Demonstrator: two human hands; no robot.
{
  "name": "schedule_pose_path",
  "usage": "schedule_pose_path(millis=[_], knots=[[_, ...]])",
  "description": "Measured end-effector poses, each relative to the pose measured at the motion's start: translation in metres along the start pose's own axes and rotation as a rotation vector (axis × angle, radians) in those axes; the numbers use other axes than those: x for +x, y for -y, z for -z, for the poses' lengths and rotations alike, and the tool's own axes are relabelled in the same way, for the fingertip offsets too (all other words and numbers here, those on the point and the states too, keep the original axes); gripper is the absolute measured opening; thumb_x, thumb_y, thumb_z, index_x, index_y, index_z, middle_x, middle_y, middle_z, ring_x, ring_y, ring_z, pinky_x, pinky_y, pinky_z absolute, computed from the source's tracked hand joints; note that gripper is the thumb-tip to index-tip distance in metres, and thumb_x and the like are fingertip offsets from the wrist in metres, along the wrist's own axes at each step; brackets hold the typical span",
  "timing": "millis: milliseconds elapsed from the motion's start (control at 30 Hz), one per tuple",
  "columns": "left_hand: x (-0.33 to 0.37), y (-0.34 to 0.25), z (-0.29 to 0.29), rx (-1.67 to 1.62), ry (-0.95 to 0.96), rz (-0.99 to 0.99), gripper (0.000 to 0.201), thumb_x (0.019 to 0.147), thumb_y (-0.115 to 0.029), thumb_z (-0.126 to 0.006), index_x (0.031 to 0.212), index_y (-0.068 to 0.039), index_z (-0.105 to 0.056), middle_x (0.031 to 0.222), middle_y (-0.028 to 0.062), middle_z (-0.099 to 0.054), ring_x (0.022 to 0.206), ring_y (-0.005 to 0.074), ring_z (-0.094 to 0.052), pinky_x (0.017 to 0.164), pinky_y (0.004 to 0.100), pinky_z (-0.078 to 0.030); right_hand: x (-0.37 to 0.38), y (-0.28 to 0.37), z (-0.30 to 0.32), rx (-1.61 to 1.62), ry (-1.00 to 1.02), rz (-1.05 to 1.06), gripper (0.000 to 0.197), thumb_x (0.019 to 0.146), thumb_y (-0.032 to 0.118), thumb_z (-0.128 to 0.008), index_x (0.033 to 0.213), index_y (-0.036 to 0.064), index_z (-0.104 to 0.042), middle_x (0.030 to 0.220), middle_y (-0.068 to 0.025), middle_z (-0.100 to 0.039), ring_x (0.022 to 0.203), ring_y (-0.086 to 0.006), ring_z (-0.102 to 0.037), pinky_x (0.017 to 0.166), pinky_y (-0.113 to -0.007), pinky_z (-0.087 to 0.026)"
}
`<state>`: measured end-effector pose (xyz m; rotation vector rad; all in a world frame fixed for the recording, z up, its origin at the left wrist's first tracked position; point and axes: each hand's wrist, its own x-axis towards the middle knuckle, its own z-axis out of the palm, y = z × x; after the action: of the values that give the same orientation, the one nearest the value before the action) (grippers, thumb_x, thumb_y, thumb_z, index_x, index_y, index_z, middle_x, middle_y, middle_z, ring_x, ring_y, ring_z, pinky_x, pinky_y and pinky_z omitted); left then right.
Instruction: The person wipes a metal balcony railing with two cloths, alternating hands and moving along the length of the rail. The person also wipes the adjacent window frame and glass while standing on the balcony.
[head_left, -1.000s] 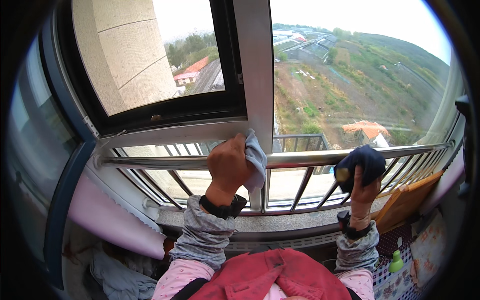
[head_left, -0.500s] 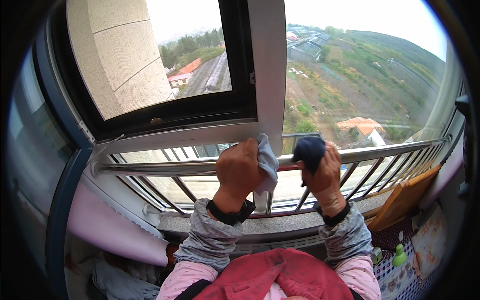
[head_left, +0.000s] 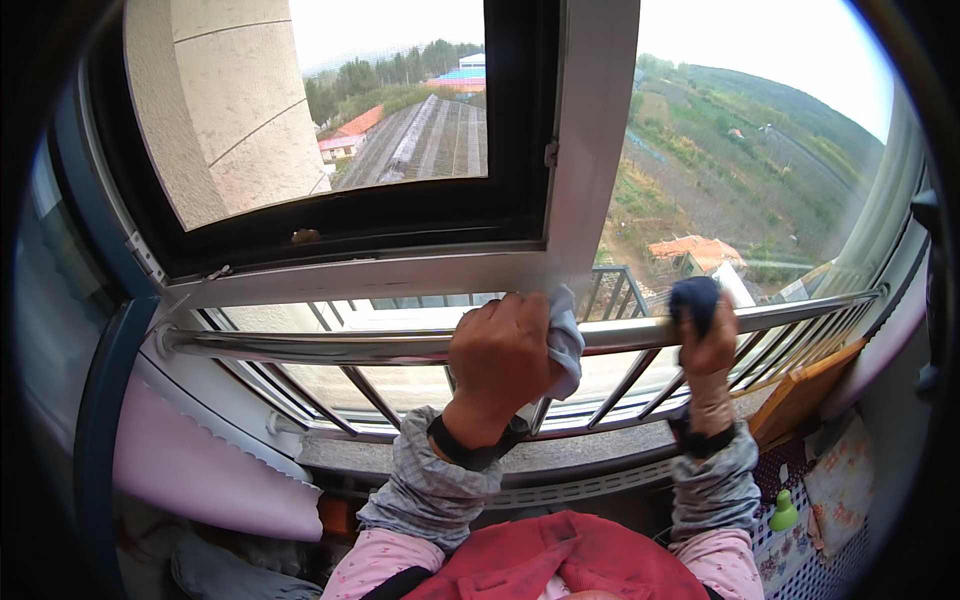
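Note:
My left hand (head_left: pixel 497 362) is closed round a pale grey-blue cloth (head_left: pixel 565 345), pressed against the shiny metal handrail (head_left: pixel 300 345) that runs across the window. Farther right, my right hand (head_left: pixel 710 345) grips a dark navy cloth (head_left: pixel 697 303) on top of the same rail. That hand is slightly blurred, and its fingers are partly hidden by the cloth. Below the rail, metal balusters (head_left: pixel 370 397) lead down to a stone sill (head_left: pixel 600 440).
A black-framed window sash (head_left: pixel 350 235) is at upper left beside a white window post (head_left: pixel 590 150). Lilac padded fabric (head_left: pixel 210 460) hangs at lower left. At right are a wooden board (head_left: pixel 805 395), a green object (head_left: pixel 784 512) and a patterned cloth (head_left: pixel 840 490).
My right hand has slid right along the rail with the navy cloth, widening the gap between my hands. My left hand stays on the rail with its cloth. The view has shifted somewhat.

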<state>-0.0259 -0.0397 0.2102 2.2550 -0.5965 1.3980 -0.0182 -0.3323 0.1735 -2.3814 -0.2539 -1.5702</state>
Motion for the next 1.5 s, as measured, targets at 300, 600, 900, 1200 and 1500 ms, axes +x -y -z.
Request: schedule_pose_path(millis=[300,600,900,1200,1500], knots=[[-0.003,0.007,0.001,0.123,-0.045,-0.041,0.023,0.075,-0.026,-0.072,0.085,-0.007,-0.063,0.070,0.0093,-0.063,0.058,0.0280,-0.065,0.057,0.0377,-0.053,0.022,0.080,0.001,0.308,0.133,0.234,0.037,0.080,0.013,-0.077,0.115,0.0073,-0.068,0.106,-0.0101,-0.072,0.098,-0.0285,-0.069,0.107,-0.045,-0.044],[-0.006,0.006,0.002,0.206,-0.017,0.062,0.038,0.076,-0.020,-0.073,0.106,0.002,-0.066,0.079,0.0208,-0.067,0.073,0.0414,-0.067,0.067,0.0450,-0.054,-0.003,-0.138,0.038,0.106,-0.046,0.098,0.033,0.091,0.014,-0.070,0.122,0.0048,-0.066,0.110,-0.0152,-0.072,0.113,-0.0356,-0.066,0.111,-0.051,-0.040],[0.017,-0.098,-0.067,0.090,0.098,0.014,0.034,0.075,-0.024,-0.075,0.100,-0.005,-0.064,0.079,0.0163,-0.065,0.072,0.0376,-0.067,0.067,0.0443,-0.054,-0.007,-0.284,0.059,-0.064,-0.135,-0.246,0.055,0.095,0.029,-0.071,0.131,-0.0090,-0.053,0.116,-0.0304,-0.063,0.108,-0.0478,-0.061,0.096,-0.051,-0.048],[0.049,-0.181,-0.124,-0.054,0.181,0.043,0.012,0.079,-0.016,-0.065,0.083,-0.008,-0.058,0.068,0.0116,-0.061,0.063,0.0344,-0.064,0.059,0.0428,-0.051,0.012,-0.200,0.065,0.208,0.041,0.189,0.035,0.083,0.018,-0.077,0.110,-0.0010,-0.066,0.094,-0.0192,-0.069,0.093,-0.0415,-0.067,0.107,-0.053,-0.044],[0.047,-0.183,-0.131,0.054,0.187,0.086,0.016,0.077,-0.018,-0.069,0.086,-0.007,-0.060,0.067,0.0140,-0.061,0.063,0.0364,-0.065,0.059,0.0426,-0.050,-0.005,-0.444,0.113,0.178,-0.001,-0.383,0.043,0.103,0.026,-0.062,0.134,-0.0020,-0.054,0.120,-0.0186,-0.065,0.107,-0.0301,-0.064,0.098,-0.040,-0.049]])
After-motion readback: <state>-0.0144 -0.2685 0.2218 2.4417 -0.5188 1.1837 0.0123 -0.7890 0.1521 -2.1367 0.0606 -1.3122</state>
